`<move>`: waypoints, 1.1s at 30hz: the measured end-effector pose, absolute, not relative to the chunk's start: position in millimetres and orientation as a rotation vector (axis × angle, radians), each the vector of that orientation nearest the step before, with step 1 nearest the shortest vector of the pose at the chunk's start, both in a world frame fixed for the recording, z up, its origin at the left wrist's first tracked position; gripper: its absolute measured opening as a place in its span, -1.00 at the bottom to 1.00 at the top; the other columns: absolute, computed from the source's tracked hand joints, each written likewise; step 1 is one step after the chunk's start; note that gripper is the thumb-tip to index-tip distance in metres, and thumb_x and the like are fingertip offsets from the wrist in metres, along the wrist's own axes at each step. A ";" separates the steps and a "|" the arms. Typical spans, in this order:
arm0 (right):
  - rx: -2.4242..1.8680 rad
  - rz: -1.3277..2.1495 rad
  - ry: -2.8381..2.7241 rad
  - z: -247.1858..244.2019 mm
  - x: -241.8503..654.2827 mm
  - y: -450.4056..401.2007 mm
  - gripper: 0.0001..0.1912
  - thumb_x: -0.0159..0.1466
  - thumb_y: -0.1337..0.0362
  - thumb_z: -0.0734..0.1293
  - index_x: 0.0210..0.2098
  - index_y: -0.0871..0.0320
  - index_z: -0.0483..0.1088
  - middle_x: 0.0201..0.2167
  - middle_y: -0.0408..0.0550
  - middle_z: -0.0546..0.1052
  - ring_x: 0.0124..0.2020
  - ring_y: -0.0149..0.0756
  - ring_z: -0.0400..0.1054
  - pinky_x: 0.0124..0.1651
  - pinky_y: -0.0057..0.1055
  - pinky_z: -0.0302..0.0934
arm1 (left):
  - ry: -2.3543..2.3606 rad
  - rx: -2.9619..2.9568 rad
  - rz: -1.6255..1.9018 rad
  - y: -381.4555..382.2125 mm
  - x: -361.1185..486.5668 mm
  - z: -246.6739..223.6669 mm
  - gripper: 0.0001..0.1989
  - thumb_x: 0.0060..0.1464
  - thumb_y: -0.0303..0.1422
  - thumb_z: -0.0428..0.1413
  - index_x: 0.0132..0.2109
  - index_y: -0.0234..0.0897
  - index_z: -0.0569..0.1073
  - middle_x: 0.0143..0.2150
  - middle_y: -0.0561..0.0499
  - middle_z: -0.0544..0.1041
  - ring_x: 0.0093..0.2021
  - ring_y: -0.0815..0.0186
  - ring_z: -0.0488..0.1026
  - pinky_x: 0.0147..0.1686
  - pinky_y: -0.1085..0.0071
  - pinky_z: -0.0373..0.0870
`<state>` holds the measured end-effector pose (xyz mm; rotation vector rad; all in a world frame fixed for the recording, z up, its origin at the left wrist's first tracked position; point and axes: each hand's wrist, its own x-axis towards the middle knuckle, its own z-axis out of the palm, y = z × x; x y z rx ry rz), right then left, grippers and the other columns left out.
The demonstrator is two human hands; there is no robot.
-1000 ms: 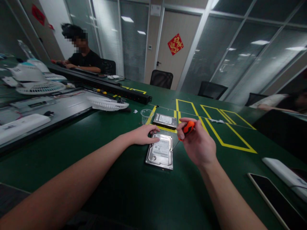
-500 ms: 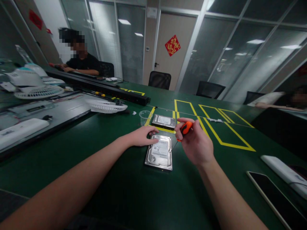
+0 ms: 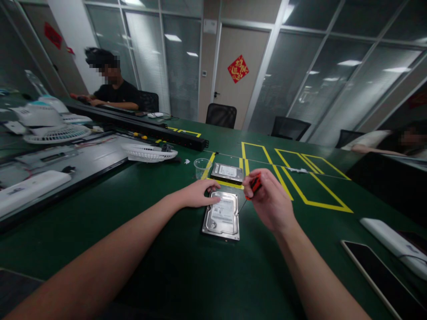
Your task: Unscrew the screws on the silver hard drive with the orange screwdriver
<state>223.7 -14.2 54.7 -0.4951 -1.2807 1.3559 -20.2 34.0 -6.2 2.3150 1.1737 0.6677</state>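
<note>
A silver hard drive [image 3: 224, 222] with a white label lies flat on the green table in front of me. My left hand [image 3: 200, 194] steadies it at the far left corner, thumb on the top face and fingers bent at the edge. In my right hand [image 3: 268, 195] is a screwdriver [image 3: 255, 185] with an orange and black handle, gripped between thumb and fingers. Its thin shaft slants down to the right edge of the drive; whether the tip sits in a screw is too small to tell. Just beyond lies a second hard drive [image 3: 227, 171].
A clear plastic cup [image 3: 201, 168] stands beyond my left hand. White fan parts [image 3: 148, 152] and a long black bar [image 3: 187, 140] lie to the left. A phone [image 3: 376, 271] and a white power strip [image 3: 392, 242] are at the right. Two people sit across the table.
The fingers of my right hand have shifted around the screwdriver handle, covering more of it. My left hand stays on the drive. The whole view has tilted slightly.
</note>
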 end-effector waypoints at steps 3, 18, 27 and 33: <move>-0.486 1.380 -1.251 55.8 224.1 -13.6 -0.67 0.43 0.04 0.20 -0.13 0.09 0.52 -0.37 -0.06 0.47 -0.45 -0.30 0.21 -0.33 -0.32 0.12 | 1.171 2.312 0.665 33.3 -20.0 -4.7 -0.48 0.15 -0.02 0.19 0.13 -0.26 0.48 -0.02 -0.11 0.56 -0.08 0.16 0.50 -0.06 0.30 0.38; -0.464 1.390 -1.291 55.4 221.7 -17.9 -0.81 0.39 0.11 0.29 -0.19 0.06 0.46 -0.33 -0.07 0.51 -0.45 -0.32 0.22 -0.35 -0.35 0.11 | 1.173 2.313 0.663 33.1 -20.0 -5.8 -0.48 0.16 -0.02 0.19 0.13 -0.25 0.48 -0.03 -0.12 0.56 -0.09 0.15 0.49 -0.07 0.27 0.39; -0.457 1.398 -1.274 55.1 223.5 -17.2 -0.83 0.40 0.15 0.29 -0.23 0.08 0.43 -0.32 -0.07 0.52 -0.37 -0.30 0.31 -0.30 -0.36 0.14 | 1.172 2.306 0.646 32.3 -20.0 -3.7 -0.46 0.16 -0.02 0.19 0.15 -0.27 0.47 0.00 -0.12 0.56 -0.06 0.15 0.49 -0.06 0.29 0.38; -0.450 1.401 -1.261 55.1 221.8 -18.8 -0.84 0.40 0.12 0.29 -0.19 0.05 0.42 -0.32 -0.09 0.52 -0.44 -0.33 0.23 -0.32 -0.35 0.12 | 1.169 2.307 0.655 33.2 -20.1 -4.8 -0.47 0.16 -0.01 0.19 0.14 -0.25 0.48 0.01 -0.13 0.56 -0.05 0.14 0.50 -0.06 0.29 0.38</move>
